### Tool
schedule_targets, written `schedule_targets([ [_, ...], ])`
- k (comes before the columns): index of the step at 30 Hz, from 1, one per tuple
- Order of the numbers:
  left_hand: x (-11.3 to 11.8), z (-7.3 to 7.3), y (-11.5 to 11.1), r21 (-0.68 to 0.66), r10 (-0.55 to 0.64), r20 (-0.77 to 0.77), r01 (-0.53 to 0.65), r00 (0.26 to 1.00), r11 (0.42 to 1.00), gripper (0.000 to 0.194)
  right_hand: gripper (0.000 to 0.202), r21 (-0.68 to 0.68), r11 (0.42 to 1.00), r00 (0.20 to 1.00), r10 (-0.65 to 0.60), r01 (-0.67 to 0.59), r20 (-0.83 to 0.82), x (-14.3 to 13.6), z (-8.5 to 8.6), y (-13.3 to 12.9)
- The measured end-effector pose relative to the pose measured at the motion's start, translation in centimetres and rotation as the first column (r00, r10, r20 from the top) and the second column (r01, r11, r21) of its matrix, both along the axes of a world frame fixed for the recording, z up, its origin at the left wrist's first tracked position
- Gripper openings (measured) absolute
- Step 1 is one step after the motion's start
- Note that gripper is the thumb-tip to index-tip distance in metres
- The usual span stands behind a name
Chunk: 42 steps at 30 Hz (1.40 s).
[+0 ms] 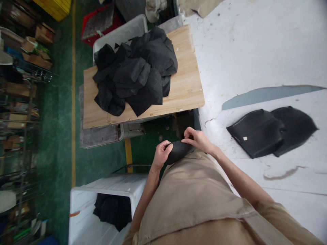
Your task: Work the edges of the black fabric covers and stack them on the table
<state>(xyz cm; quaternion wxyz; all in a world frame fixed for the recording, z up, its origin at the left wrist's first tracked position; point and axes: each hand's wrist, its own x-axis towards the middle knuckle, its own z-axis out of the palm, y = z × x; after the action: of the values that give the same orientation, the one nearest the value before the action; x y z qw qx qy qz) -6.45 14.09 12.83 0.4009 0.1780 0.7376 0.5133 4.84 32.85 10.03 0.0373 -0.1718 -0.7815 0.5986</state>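
Note:
A black piece of fabric or sheet material (176, 152) is stretched between my two hands, just in front of my apron. My left hand (162, 152) pinches its left end, thumb on top. At its upper right edge, my right hand (196, 139) is closed with thumb and forefinger together on the edge. What kind of article it is cannot be made out. To the right, two similar flat black pieces (272, 131) overlap on the white table; one bears a small white mark.
A heap of black pieces (138, 71) lies on a wooden board (190, 78) ahead. At the lower left stands a white bin (76, 214) with black material inside. The white-covered table (245, 44) has a torn patch. Shelving with boxes (20, 126) lines the far left.

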Motion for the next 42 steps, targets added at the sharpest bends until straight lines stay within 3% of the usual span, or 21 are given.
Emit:
schedule_targets([
  [4,-0.4,0.1,-0.5,0.047,0.124,0.094,-0.129,0.988,0.991,0.031,0.026,0.020,0.994,0.994,-0.109,0.109,0.024,1.3,-0.5,2.6],
  [7,-0.6,0.3,-0.5,0.087,0.159,0.152,-0.174,0.975,0.981,0.030,0.031,-0.186,0.959,0.976,-0.217,0.213,0.002,1.8,-1.4,3.2],
  [10,-0.6,0.4,-0.3,0.110,0.159,0.180,-0.180,0.971,0.978,0.030,0.034,-0.440,0.831,0.936,-0.343,0.340,0.075,1.8,-2.4,2.4],
  [13,-0.6,0.6,-0.3,0.120,0.167,0.175,-0.189,0.970,0.975,0.029,0.039,-0.552,0.694,0.878,-0.446,0.462,0.174,1.4,-3.1,1.1],
  [17,-0.6,0.6,-0.3,0.114,0.170,0.125,-0.184,0.978,0.976,0.026,0.041,-0.589,0.610,0.832,-0.508,0.530,0.223,0.9,-3.2,0.3],
  [20,-0.4,0.6,-0.3,0.105,0.161,0.099,-0.171,0.982,0.980,0.025,0.041,-0.578,0.584,0.805,-0.538,0.570,0.251,0.7,-3.0,0.3],
  [23,-0.4,0.7,-0.3,0.089,0.148,0.079,-0.155,0.986,0.984,0.027,0.041,-0.533,0.618,0.804,-0.542,0.579,0.244,0.8,-3.1,0.5],
  [28,-1.2,1.0,-0.5,0.034,0.070,-0.069,-0.067,0.995,0.997,0.026,0.037,-0.376,0.792,0.874,-0.467,0.481,0.134,0.9,-3.7,1.0],
  [32,-1.6,1.4,-0.7,-0.001,0.029,-0.129,-0.030,0.991,1.000,0.025,0.022,-0.091,0.911,0.906,-0.411,0.402,-0.104,0.8,-2.8,1.1],
  [36,-1.3,1.4,-0.7,-0.002,0.035,-0.133,-0.036,0.990,0.999,0.026,0.017,0.119,0.962,0.944,-0.212,0.247,-0.254,0.7,-1.2,0.5],
  [39,-1.1,1.2,-0.6,-0.003,0.057,-0.119,-0.058,0.991,0.998,0.027,0.018,0.124,0.981,0.949,-0.108,0.150,-0.296,0.6,-0.8,-0.3],
  [42,-1.2,1.2,-0.6,-0.007,0.060,-0.118,-0.061,0.991,0.998,0.027,0.018,0.094,0.987,0.951,-0.100,0.133,-0.293,0.4,-1.0,-0.9],
])
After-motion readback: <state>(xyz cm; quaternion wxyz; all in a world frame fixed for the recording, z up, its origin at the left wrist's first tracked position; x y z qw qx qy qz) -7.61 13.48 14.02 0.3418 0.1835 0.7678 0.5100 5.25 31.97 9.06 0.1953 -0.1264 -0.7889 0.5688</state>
